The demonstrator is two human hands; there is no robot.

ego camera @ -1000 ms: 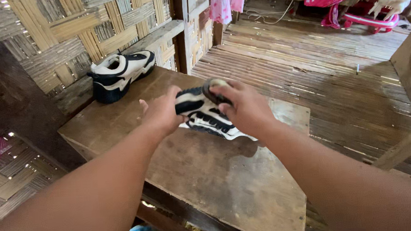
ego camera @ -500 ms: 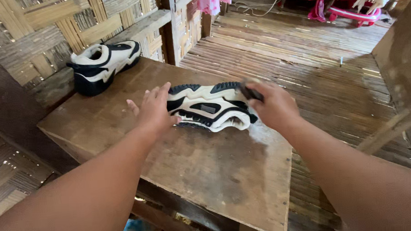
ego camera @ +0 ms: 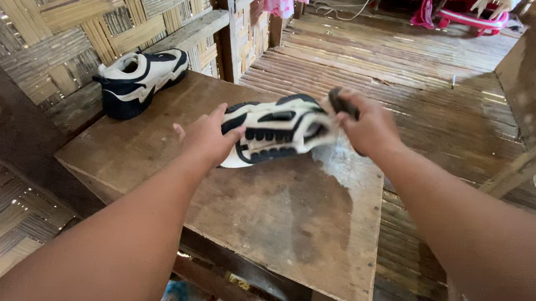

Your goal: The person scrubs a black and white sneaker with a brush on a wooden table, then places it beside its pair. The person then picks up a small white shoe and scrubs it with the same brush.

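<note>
A white and black sneaker (ego camera: 277, 129) lies on its side on a worn wooden table (ego camera: 271, 216), its sole facing me. My left hand (ego camera: 208, 137) grips its heel end. My right hand (ego camera: 366, 121) is closed around a small dark brush (ego camera: 340, 101) at the shoe's toe end. The matching sneaker (ego camera: 137, 79) stands upright at the table's far left corner, against the woven wall.
A woven bamboo wall (ego camera: 52, 39) runs along the left. A slatted bamboo floor (ego camera: 409, 66) stretches beyond the table. Pink cloth and a red object (ego camera: 454, 4) lie at the far right. A wooden board (ego camera: 530, 79) stands at the right edge.
The shoe has been turned from held up to lying sole toward me. My right hand has shifted right to the toe end with the brush.
</note>
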